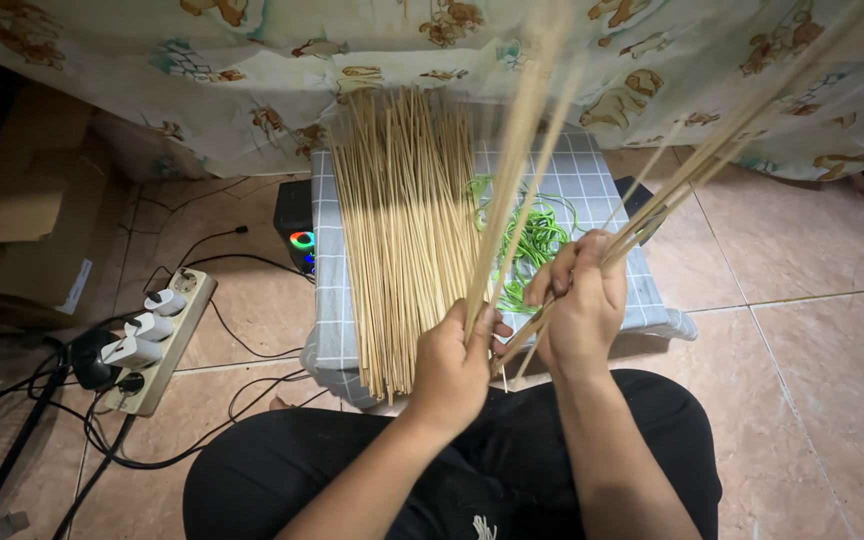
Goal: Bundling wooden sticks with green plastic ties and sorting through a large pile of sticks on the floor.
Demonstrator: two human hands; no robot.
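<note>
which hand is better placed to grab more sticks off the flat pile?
Left, probably. The left hand grips a few thin pale wooden sticks right beside the flat stick pile on the grey checked cloth. The right hand clutches a fuller bunch, farther away.

Blurred: raised sticks [522, 150], tips cut off at top edge. Hidden under fingers [472, 322]: stick bases. Bands [537, 240] partly covered.

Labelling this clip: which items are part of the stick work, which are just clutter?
In use: left hand, right hand, held sticks, stick pile, green bands, checked cloth.
Lying about: power strip, cardboard, curtain.
</note>
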